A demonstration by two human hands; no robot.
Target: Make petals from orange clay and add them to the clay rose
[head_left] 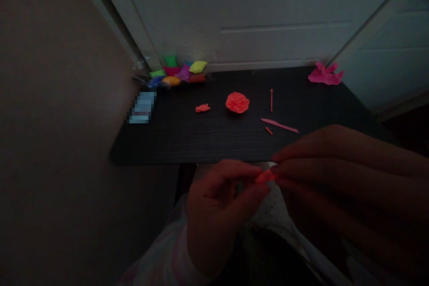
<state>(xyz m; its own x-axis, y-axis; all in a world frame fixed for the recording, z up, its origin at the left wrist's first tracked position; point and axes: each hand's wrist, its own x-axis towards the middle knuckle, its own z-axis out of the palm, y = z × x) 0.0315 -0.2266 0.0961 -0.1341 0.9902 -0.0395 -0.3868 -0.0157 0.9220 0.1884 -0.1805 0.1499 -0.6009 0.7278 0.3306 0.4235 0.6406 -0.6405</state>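
Observation:
My left hand and my right hand meet in front of the table's near edge, low in the head view. Both pinch a small orange-red clay piece between their fingertips. On the dark table beyond lie an orange-red clay rosette and a smaller clay scrap to its left. A flat pink modelling tool, a thin pink stick tool and a short red stub lie right of the rosette.
Several coloured clay packets sit piled at the table's back left corner. A crumpled pink wrapper lies at the back right. A blurred bluish card rests near the left edge. White panelled doors stand behind; a wall closes the left side.

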